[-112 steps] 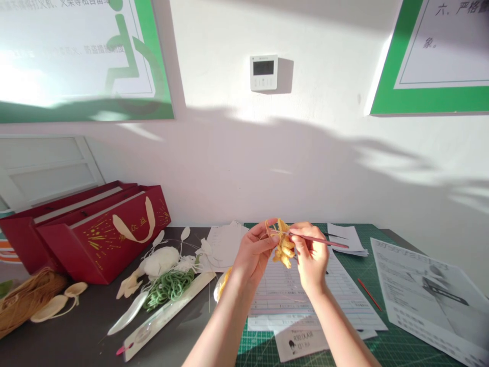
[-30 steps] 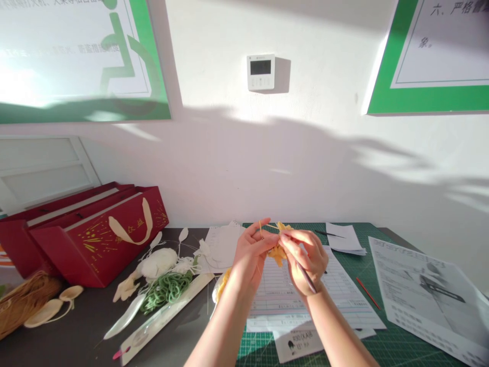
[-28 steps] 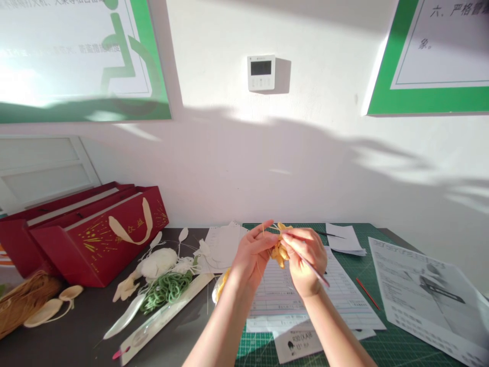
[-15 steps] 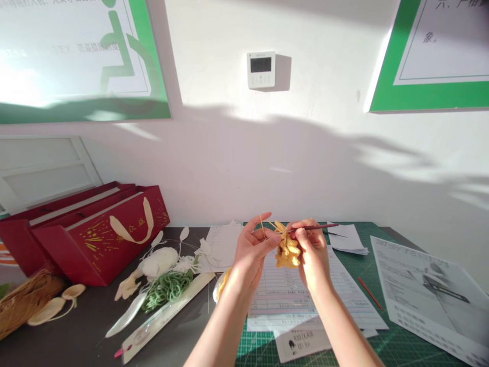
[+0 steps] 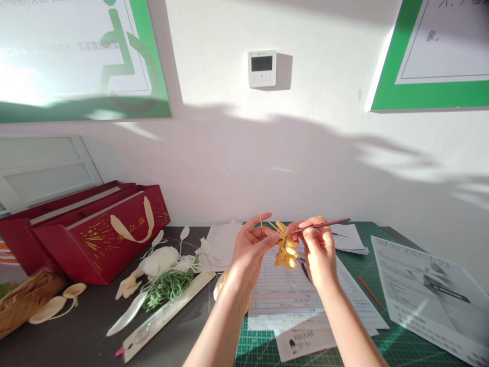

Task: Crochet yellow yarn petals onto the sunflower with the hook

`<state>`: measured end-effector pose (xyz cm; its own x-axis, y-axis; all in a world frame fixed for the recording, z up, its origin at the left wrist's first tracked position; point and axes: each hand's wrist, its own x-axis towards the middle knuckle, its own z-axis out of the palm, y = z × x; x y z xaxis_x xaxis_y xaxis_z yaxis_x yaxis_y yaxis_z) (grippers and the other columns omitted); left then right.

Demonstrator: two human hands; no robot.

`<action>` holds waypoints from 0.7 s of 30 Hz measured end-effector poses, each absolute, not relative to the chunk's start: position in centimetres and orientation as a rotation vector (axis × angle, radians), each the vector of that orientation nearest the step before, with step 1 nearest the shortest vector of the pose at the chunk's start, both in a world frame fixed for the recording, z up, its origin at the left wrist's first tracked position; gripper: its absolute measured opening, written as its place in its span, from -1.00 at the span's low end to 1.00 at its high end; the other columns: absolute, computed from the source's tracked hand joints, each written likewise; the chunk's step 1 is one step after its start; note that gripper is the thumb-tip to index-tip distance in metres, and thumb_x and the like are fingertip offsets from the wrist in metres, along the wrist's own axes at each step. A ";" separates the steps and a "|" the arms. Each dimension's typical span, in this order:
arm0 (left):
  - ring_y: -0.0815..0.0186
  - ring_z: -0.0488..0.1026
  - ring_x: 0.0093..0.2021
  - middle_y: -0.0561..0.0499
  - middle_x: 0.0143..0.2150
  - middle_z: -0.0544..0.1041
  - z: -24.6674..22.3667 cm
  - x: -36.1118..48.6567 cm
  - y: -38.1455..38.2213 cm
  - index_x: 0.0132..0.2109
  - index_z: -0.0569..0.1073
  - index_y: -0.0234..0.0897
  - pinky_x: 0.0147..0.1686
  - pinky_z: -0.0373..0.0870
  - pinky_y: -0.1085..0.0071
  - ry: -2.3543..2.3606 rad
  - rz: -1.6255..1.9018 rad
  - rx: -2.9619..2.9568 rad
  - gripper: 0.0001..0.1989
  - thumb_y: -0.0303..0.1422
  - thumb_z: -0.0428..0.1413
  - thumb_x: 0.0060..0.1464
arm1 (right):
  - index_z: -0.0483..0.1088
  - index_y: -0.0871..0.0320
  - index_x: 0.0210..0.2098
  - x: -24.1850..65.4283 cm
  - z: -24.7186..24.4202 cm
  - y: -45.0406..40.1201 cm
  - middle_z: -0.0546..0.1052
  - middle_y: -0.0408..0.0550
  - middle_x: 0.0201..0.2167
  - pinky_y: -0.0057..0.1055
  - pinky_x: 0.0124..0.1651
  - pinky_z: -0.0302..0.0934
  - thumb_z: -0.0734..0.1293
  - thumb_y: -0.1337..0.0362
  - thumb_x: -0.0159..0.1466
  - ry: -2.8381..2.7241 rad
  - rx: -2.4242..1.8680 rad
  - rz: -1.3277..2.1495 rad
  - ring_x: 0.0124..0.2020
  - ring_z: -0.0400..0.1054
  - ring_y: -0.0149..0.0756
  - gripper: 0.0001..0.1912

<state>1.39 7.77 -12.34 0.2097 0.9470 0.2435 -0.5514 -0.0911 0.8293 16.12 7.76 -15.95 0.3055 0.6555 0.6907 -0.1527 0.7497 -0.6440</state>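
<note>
My left hand (image 5: 255, 243) pinches the upper edge of a yellow crochet piece (image 5: 286, 252), which hangs down in ruffled folds. A strand of yellow yarn (image 5: 261, 224) runs over the raised left fingers to the work. In my right hand (image 5: 319, 250) is a crochet hook (image 5: 328, 223) with a dark red handle, its tip pointing left at the top of the piece. The point where hook and stitches meet is too small to make out. Partly behind the left forearm sits a yellow and white yarn ball (image 5: 220, 285).
Under the hands, written sheets (image 5: 275, 311) lie on a green cutting mat (image 5: 382, 326). Left are green yarn (image 5: 170, 289), white yarn (image 5: 159, 262), a long pale ruler-like strip (image 5: 168, 318) and red paper bags (image 5: 103, 239). A red stick (image 5: 370, 292) and a printed sheet (image 5: 424, 290) lie right.
My right hand has moved a little to the right with the hook, drawing away from the yellow piece. The left hand holds nearly the same place.
</note>
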 end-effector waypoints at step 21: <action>0.30 0.49 -0.36 0.04 -0.43 0.58 -12.8 1.8 7.4 0.08 0.51 -0.30 -0.26 0.41 0.37 0.757 1.489 1.209 -0.50 -0.43 0.37 -0.05 | 0.45 -0.03 -0.12 17.1 -16.3 7.3 0.62 -0.05 -0.19 -0.16 -0.14 0.39 0.26 0.46 0.35 -1.628 -0.595 -0.144 -0.16 0.50 -0.16 -0.74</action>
<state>1.83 7.38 -12.76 0.0345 0.9536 0.2992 -0.3204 -0.2730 0.9071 17.13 7.31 -16.28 -0.0312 0.2920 0.9559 0.4558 0.8553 -0.2464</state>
